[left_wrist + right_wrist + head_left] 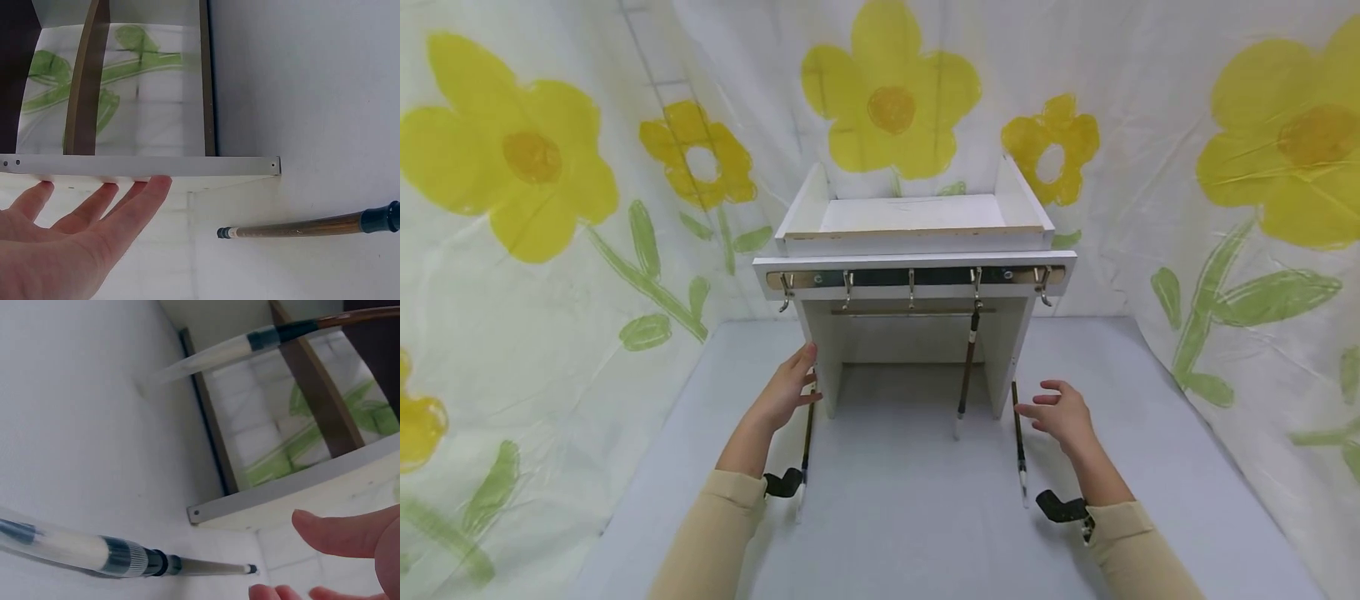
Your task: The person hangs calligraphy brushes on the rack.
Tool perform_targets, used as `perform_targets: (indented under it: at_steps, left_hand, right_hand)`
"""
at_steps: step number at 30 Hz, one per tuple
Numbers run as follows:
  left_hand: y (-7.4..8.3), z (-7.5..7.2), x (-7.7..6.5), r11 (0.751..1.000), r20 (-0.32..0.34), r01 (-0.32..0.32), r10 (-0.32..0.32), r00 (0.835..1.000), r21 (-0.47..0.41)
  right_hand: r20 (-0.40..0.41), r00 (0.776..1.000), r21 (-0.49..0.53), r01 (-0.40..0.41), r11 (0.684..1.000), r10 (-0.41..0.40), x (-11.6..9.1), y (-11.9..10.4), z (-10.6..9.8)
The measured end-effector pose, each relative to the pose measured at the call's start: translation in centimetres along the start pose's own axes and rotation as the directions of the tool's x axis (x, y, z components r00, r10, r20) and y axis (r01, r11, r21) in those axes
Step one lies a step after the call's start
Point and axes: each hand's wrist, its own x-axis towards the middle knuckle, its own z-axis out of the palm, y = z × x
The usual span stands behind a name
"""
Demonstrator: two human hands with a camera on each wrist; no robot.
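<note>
A white shelf unit (pixel 913 245) with a metal hook rail (pixel 880 277) stands ahead. My left hand (pixel 782 392), fingers extended, has its fingertips at the unit's left side panel (pixel 144 165). A calligraphy brush (pixel 808 442) with a bamboo handle and white tip lies on the table below that hand. My right hand (pixel 1060 417) is held beside the right panel (pixel 281 500), fingers loosely spread and holding nothing. Close to its fingertips a second brush (pixel 1018 442) lies on the table. A third brush (pixel 970 354) hangs tip down from a hook.
An open tray-like compartment (pixel 913 212) tops the unit, and a thin rod (pixel 887 313) crosses beneath the rail. Behind hangs a white curtain (pixel 760 50) with yellow flowers. The pale tabletop (pixel 910 517) extends in front of the unit and to both sides.
</note>
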Motion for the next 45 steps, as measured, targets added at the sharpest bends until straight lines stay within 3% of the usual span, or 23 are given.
perform_targets:
  at_steps: [19,29,39,45]
  left_hand:
    - [0.1,0.3,0.5,1.0,0.016,-0.012,0.012,1.0,0.006]
    - [0.1,0.1,0.5,1.0,0.006,-0.01,0.01,1.0,-0.005]
    - [2.4,0.4,-1.5,1.0,0.037,0.011,-0.01,0.999,-0.016]
    - [2.6,0.3,-1.8,1.0,0.038,0.007,-0.006,0.999,-0.017]
  right_hand:
    - [-0.039,0.999,-0.092,0.015,0.996,-0.018,1.4,2.1,1.6]
    - [-0.077,0.995,-0.233,0.046,0.971,-0.065,2.4,2.3,2.1]
    - [-0.045,0.995,-0.279,0.075,0.957,-0.09,2.3,2.2,1.9]
    - [-0.018,0.998,-0.237,0.051,0.97,-0.056,1.8,1.3,1.5]
